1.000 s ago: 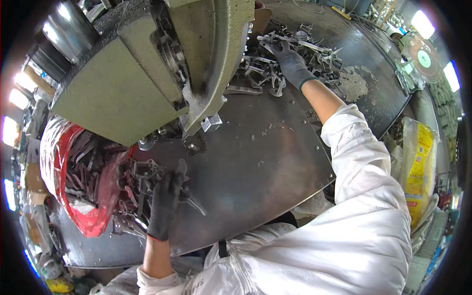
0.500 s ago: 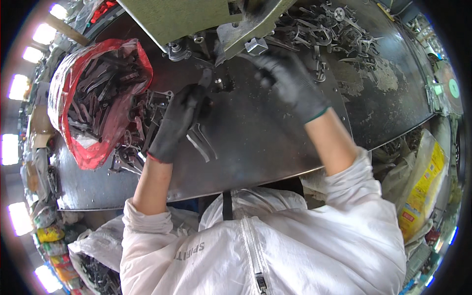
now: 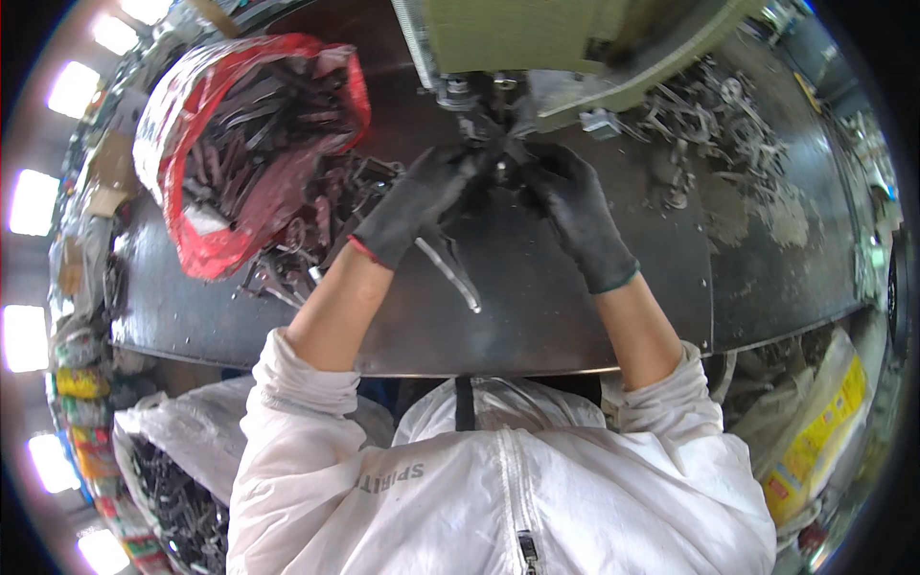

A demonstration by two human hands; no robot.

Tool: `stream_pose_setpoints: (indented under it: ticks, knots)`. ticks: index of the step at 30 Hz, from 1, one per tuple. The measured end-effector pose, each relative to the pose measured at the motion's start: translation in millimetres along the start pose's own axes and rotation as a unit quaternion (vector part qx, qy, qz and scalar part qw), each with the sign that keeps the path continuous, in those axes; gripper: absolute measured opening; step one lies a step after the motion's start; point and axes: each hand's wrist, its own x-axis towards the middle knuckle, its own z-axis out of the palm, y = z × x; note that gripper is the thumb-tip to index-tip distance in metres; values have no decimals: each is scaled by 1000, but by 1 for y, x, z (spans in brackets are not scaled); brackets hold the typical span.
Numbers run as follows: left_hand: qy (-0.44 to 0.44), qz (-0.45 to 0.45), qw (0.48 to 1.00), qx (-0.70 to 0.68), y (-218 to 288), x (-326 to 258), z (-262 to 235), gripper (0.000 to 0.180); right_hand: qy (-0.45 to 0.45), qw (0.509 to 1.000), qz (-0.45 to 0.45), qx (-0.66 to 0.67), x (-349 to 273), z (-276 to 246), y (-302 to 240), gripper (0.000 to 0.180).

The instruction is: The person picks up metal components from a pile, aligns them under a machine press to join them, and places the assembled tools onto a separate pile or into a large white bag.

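Observation:
My left hand [image 3: 422,196], in a dark glove, is closed at the machine's working point. A curved metal lever [image 3: 452,275] juts out from under its palm toward me. My right hand [image 3: 577,216], gloved too, has its fingers bent in at the same spot, facing the left fingertips. What those right fingers hold is too dark to make out. Between the hands a small bright metal pin [image 3: 500,172] stands up from the table. Just above them is the green machine head [image 3: 517,38] with its bolts and tooling.
At left, a red-and-white plastic bag [image 3: 172,230] is full of dark metal parts. Loose levers and brackets [image 3: 287,254] lie against it. More metal parts [image 3: 709,120] are heaped at the far right of the steel table [image 3: 537,316]. A yellow-marked sack [image 3: 815,431] sits below the right edge.
My right hand has come left and down from beside the machine head to meet the left at the pin. The left fingers have moved in at the pin too. The whole view has shifted.

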Motion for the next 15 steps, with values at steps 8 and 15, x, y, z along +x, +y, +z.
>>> stream_pose_setpoints:
  ticks: [8, 15]
  knots:
    - [-58, -90, 991, -83, -14, -4, 2, 35, 3, 995, 94, -14, 8, 5, 20, 40]
    - [211, 12, 905, 370, -9, 17, -125, 32, 24, 995, 86, 53, 2, 3, 30, 28]
